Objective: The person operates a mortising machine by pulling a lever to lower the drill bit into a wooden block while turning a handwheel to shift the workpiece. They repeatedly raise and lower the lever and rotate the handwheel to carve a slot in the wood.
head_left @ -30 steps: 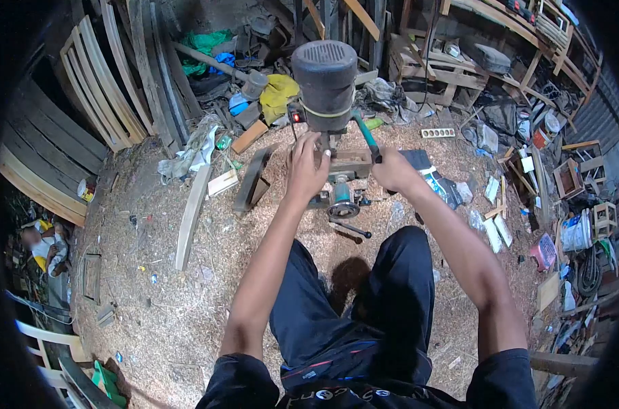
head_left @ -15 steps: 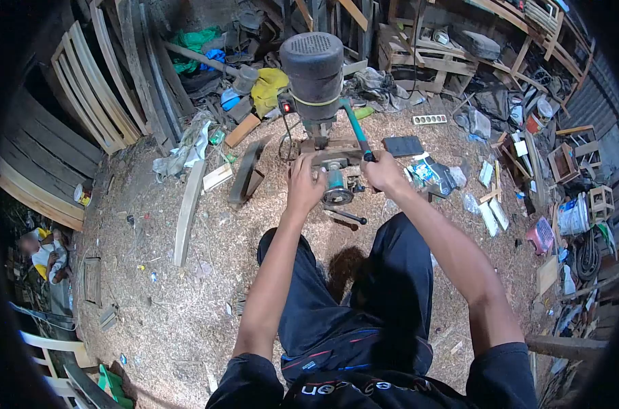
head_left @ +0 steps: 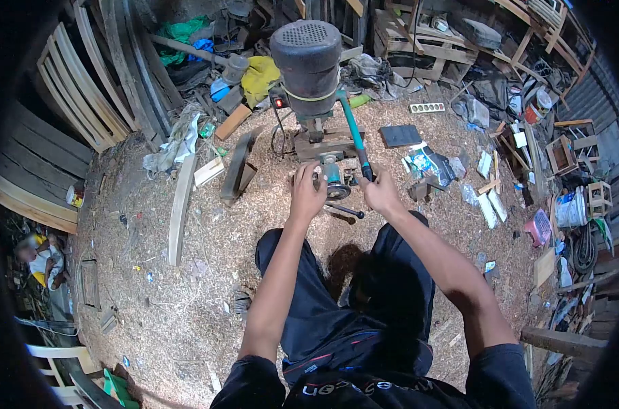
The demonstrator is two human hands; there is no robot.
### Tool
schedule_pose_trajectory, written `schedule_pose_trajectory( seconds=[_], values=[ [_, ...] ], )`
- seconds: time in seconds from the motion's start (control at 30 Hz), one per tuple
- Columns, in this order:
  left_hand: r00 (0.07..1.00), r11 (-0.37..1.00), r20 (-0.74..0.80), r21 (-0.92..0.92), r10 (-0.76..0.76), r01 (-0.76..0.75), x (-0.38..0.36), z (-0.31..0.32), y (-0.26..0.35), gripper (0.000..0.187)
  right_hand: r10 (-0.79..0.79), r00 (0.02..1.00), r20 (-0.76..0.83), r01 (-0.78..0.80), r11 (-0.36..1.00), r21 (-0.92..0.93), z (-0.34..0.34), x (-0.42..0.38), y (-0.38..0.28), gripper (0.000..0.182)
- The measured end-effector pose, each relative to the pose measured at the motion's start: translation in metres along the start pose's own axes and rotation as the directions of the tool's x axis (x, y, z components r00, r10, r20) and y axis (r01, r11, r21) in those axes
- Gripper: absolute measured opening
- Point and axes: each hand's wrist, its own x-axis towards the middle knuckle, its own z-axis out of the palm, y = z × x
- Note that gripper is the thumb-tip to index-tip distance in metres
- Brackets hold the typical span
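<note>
A mortising machine or similar bench drill (head_left: 306,61), with a dark motor housing on top, stands in front of me. My right hand (head_left: 381,191) is wrapped round the black grip at the end of its long green lever (head_left: 352,126). Under the motor, a wooden piece (head_left: 333,146) lies crosswise at the chisel. My left hand (head_left: 308,194) is at the left of the green clamp (head_left: 331,170), fingers curled; what they grip is hidden. Below the clamp sit a round handwheel (head_left: 338,191) and a crank handle with a black knob (head_left: 347,211).
Wood shavings cover the floor. Wooden pieces (head_left: 241,163) lie at the left, a dark block (head_left: 400,135) and plastic packaging (head_left: 428,165) at the right. Curved slats (head_left: 84,88) lean at the back left. Another person (head_left: 43,259) is at the far left edge.
The lever's grip and my right hand have come slightly down toward me. My left hand has drawn back from the wooden piece to beside the clamp. The view has shifted a little.
</note>
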Motion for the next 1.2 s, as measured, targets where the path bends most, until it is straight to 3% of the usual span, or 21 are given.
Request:
schedule_pose_trajectory(
  seconds=[0.33,0.47,0.5,0.73,0.83,0.93,1.13,1.2],
  values=[
    [1.0,0.999,0.014,-0.034,-0.003,0.004,-0.01,0.018,-0.015,0.044,-0.159,0.985,-0.073,0.148,0.98,-0.136,0.019,-0.004,0.048,0.043],
    [1.0,0.999,0.003,-0.047,-0.014,0.014,-0.013,0.025,-0.028,0.044,-0.147,0.988,-0.054,0.138,0.98,-0.14,0.023,-0.002,0.056,0.048],
    [0.999,0.999,-0.013,-0.022,-0.03,0.029,-0.013,0.02,-0.018,0.036,-0.192,0.977,-0.089,0.177,0.973,-0.151,0.027,-0.001,0.061,0.049],
    [1.0,0.999,-0.005,-0.009,-0.031,0.031,-0.014,0.03,-0.024,0.038,-0.268,0.96,-0.083,0.257,0.959,-0.119,0.036,-0.003,0.08,0.046],
    [1.0,1.0,0.002,-0.006,-0.015,0.015,-0.012,0.034,-0.029,0.04,-0.071,0.997,-0.043,0.064,0.987,-0.147,0.035,-0.007,0.071,0.038],
    [1.0,1.0,0.016,0.003,-0.009,0.009,-0.016,0.035,-0.029,0.041,-0.212,0.971,-0.111,0.192,0.967,-0.167,0.042,-0.004,0.082,0.039],
    [0.996,0.997,0.043,-0.003,-0.072,0.072,-0.02,0.035,-0.024,0.04,-0.143,0.985,-0.095,0.126,0.979,-0.162,0.052,0.001,0.103,0.043],
    [0.997,0.998,0.036,-0.004,-0.062,0.062,-0.02,0.038,-0.024,0.04,-0.194,0.974,-0.117,0.171,0.968,-0.182,0.053,0.002,0.107,0.046]
  ],
)
